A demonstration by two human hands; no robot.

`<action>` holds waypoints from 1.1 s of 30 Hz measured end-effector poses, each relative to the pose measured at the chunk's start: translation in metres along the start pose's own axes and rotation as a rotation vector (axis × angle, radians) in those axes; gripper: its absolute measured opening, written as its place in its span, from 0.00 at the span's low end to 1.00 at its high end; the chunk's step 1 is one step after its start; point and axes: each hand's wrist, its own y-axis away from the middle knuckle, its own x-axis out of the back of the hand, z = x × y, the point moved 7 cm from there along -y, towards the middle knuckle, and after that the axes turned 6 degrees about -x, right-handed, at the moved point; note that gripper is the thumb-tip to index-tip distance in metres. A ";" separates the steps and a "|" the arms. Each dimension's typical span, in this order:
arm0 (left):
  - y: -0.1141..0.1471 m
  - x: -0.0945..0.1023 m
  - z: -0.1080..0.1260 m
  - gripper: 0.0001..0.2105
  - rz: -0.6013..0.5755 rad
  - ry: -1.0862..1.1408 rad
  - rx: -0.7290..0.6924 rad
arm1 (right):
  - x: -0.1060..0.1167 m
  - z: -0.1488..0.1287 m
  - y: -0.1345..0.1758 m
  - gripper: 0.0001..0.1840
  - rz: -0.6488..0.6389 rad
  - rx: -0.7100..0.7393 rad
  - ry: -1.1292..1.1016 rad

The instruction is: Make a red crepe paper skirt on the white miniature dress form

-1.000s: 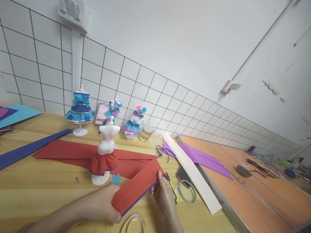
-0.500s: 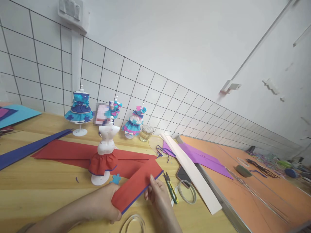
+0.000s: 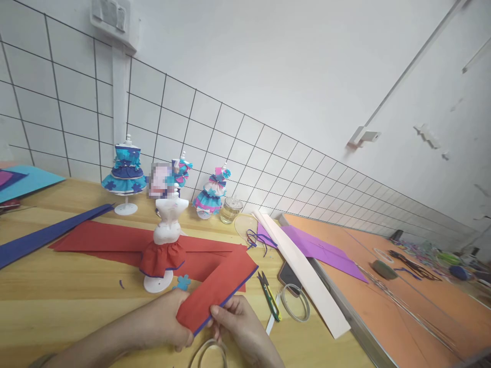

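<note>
A red strip (image 3: 218, 286) with a narrow blue edge slants between my hands, low over the table. My left hand (image 3: 172, 317) is closed on its near left end, with the thumb on top. My right hand (image 3: 240, 322) pinches the blue edge, thumb above and fingers beneath. Just behind stands a small white mannequin (image 3: 168, 220) wearing a gathered red skirt (image 3: 163, 258) with a blue hem. A light-blue flower cutout (image 3: 183, 282) lies by its base. Longer red pieces (image 3: 115, 237) lie flat behind the mannequin. Coiled clear tape or ring (image 3: 210, 352) sits below my right hand.
Thread snips (image 3: 270, 296) and a roll of tape (image 3: 295, 302) lie to the right, near a dark phone-like slab (image 3: 289, 278). A long pale strip (image 3: 303, 276) crosses the table edge. Dressed mannequins (image 3: 125, 168) and a lidded glass (image 3: 230, 209) stand at the back.
My right hand has slid left and nearer along the strip's blue edge, toward my left hand. My left hand has stayed nearly in place.
</note>
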 end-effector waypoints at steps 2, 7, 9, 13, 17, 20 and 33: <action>-0.002 -0.001 -0.002 0.11 0.016 0.084 -0.007 | 0.003 0.000 -0.002 0.21 0.023 0.007 -0.014; -0.005 0.001 -0.023 0.08 0.110 0.102 0.081 | 0.017 0.002 -0.007 0.22 0.114 0.027 -0.073; -0.005 0.001 -0.030 0.11 0.128 0.113 0.110 | 0.024 0.003 -0.009 0.23 0.178 0.040 -0.126; -0.005 -0.003 -0.030 0.16 0.065 0.170 0.116 | 0.042 0.000 -0.009 0.21 0.313 0.083 -0.293; 0.002 -0.001 -0.016 0.12 0.071 0.155 0.092 | 0.058 -0.002 -0.008 0.17 0.391 0.106 -0.507; 0.008 0.002 0.003 0.09 0.076 0.115 0.017 | 0.056 0.000 -0.009 0.18 0.340 0.048 -0.618; 0.090 0.120 0.061 0.15 1.114 0.251 -0.500 | 0.019 0.010 -0.006 0.22 0.100 -0.117 -0.352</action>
